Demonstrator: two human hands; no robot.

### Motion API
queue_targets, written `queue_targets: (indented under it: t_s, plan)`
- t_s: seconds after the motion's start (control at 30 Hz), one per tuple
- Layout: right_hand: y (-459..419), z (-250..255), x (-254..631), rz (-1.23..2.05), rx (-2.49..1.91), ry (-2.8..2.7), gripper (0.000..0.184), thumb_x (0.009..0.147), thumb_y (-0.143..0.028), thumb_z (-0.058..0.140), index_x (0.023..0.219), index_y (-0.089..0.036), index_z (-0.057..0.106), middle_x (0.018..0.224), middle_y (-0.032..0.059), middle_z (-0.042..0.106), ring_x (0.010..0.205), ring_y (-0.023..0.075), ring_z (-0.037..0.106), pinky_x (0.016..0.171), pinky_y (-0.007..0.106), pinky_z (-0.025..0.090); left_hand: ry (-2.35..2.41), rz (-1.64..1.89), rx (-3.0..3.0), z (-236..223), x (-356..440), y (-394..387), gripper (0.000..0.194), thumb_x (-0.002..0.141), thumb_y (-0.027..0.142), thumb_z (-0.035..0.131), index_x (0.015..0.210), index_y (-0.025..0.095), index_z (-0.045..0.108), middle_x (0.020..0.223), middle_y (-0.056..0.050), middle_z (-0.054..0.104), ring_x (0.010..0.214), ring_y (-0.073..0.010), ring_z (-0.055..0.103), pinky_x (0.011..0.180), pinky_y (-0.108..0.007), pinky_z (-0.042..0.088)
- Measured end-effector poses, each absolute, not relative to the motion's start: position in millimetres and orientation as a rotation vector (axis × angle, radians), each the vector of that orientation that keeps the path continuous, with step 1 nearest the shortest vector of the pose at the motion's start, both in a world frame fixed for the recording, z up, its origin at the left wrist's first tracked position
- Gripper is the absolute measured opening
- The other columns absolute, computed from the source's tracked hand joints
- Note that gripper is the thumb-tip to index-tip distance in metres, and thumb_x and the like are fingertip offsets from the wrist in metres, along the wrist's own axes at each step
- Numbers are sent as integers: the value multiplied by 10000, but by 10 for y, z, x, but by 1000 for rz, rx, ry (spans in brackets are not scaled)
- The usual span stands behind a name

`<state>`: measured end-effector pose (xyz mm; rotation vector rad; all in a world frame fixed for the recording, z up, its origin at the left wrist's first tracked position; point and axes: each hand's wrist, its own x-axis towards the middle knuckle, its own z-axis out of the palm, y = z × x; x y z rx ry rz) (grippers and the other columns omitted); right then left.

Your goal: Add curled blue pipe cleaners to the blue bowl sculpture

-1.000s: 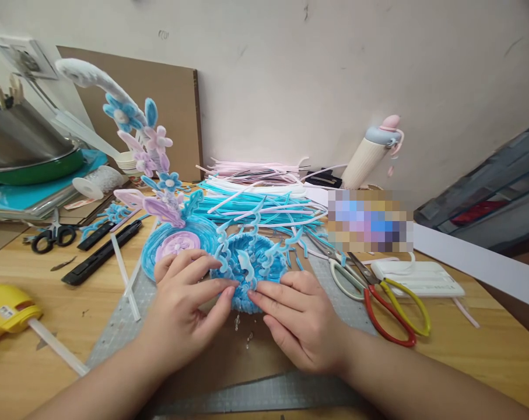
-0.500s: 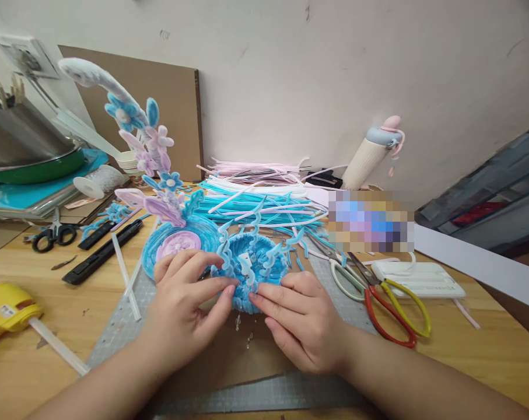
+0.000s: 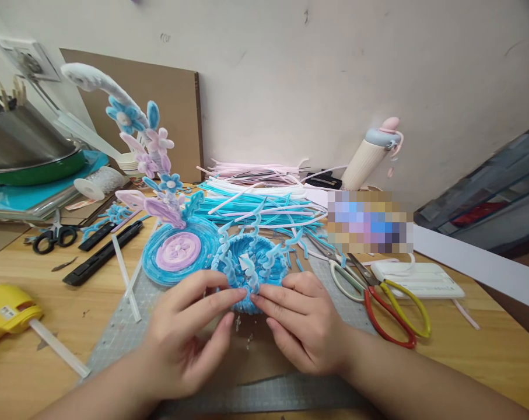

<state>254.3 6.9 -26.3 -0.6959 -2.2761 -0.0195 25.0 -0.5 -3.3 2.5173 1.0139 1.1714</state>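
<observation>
Both hands, left (image 3: 194,332) and right (image 3: 305,324), pinch a fuzzy blue bowl-shaped piece (image 3: 270,251) with curly spikes; fingers hide its near rim.

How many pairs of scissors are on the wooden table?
3: black-handled metal scissors at the left; pale-green-handled metal scissors and red-and-yellow-handled metal scissors side by side at the right. Others might hide under the clutter.

The scissors (image 3: 54,235) lie left of the craft knife (image 3: 103,252), and the glue gun (image 3: 9,310) sits nearer.
</observation>
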Motion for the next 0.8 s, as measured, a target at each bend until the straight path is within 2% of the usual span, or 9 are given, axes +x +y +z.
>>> queue_targets:
  t_s: [0.1,0.17,0.43,0.57,0.8]
  plan:
    - [72,-266,2550,-18,-699,-2288,346,836,-146,536,1146,-124,687,1126,59,739,813,223,561,700,399,469,1006,1127,2540,-69,258,-50,442,869,97,480,1283,240,539,1261,-79,596,1129,-193,602,909,-319,534]
    - [72,-267,2552,-18,-695,-2288,346,834,-146,535,1145,-124,684,1131,58,738,807,224,561,700,397,464,1027,1081,2566,-83,268,-54,453,882,119,476,1315,247,516,1310,-82,597,1158,-198,611,926,-318,547]
    - [62,-285,2551,2,-685,-2302,326,828,-143,555,1127,-107,680,1137,66,728,818,228,539,700,401,429,978,1051,2687,-90,284,2,354,886,151,505,1227,201,587,1219,-92,678,1009,-163,701,830,-248,594]
    - [63,-287,2563,13,-683,-2273,308,830,-148,562,1111,-111,682,1112,79,727,849,242,544,724,410,428,978,1062,2691,-101,294,-2,346,880,162,515,1211,206,603,1194,-87,692,982,-175,710,811,-257,604]
    - [50,-283,2570,56,-690,-2223,346,838,-141,545,1166,-125,652,1168,124,686,910,263,559,767,437,442,1133,1199,2566,-128,381,-10,279,867,315,555,1109,247,678,1070,-87,712,909,-215,704,753,-310,617]
